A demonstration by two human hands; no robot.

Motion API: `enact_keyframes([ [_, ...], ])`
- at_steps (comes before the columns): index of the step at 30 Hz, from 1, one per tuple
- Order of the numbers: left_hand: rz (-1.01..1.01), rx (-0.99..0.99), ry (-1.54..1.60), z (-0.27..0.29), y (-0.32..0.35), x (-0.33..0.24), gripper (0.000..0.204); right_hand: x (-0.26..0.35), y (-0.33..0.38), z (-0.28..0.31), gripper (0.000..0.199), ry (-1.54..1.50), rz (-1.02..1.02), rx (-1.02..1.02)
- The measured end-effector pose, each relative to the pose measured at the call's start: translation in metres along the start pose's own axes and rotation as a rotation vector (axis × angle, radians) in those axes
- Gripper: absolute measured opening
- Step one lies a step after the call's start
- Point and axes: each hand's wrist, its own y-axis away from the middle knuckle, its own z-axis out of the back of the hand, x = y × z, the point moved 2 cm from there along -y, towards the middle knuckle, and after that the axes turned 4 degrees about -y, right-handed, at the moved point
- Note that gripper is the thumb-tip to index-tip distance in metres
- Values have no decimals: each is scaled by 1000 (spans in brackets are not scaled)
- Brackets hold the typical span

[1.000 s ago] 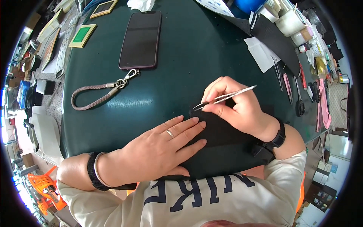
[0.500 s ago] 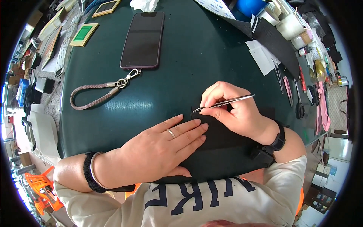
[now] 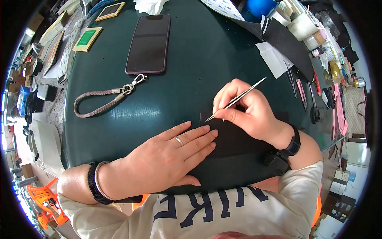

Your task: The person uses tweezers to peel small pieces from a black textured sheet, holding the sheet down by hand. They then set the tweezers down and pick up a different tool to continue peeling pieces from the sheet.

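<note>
A flat black sheet (image 3: 232, 144) lies on the dark green table (image 3: 191, 85) close to my body. My left hand (image 3: 165, 157) rests palm down with its fingers stretched out, the fingertips on the sheet's left part. Between thumb and fingers, my right hand (image 3: 248, 109) grips slim silver tweezers (image 3: 243, 95), slanted with the points down and to the left. Those points are at the sheet's far left corner, just beyond my left fingertips. Whether they pinch anything is too small to tell.
A phone (image 3: 148, 44) with a braided wrist strap (image 3: 95, 93) lies far left, beside gold-rimmed pieces (image 3: 87, 39). At right are more tweezers (image 3: 291, 79), a pink-handled tool (image 3: 301, 94), scissors (image 3: 314, 111), white paper (image 3: 274, 59) and a curved black sheet (image 3: 288, 46).
My right hand has tilted the tweezers steeper, and their points have shifted slightly right and nearer to me. My left hand has stayed in place.
</note>
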Motion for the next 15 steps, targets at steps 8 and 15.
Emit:
enact_keyframes([
  [8, 66, -25, 34, 4, 1, 6, 72, 1, 2, -1, 23, 43, 10, -47],
  [15, 159, -47, 98, 12, 2, 11, 71, 3, 2, -2, 25, 251, 68, 16],
])
